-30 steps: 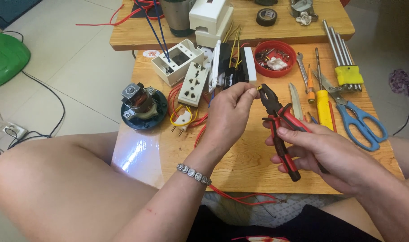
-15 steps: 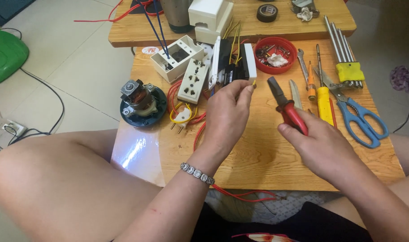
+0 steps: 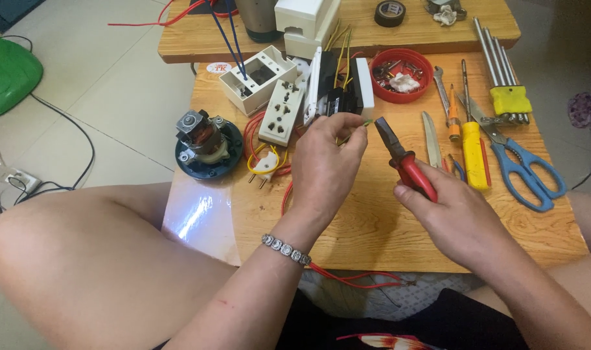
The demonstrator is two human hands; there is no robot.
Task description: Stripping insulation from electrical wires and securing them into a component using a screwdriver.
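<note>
Between left fingers (image 3: 355, 128), thin wire (image 3: 367, 121)

Over the wooden table (image 3: 373, 220), the left hand (image 3: 324, 168) pinches a thin yellow-green wire (image 3: 360, 124); the right hand (image 3: 454, 217) grips red-handled pliers (image 3: 405, 159).

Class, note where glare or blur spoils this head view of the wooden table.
Head view: bright glare on the table's near-left corner; left hand and right hand holding red-handled pliers look sharp; soft, even light, faint shadows.
</note>
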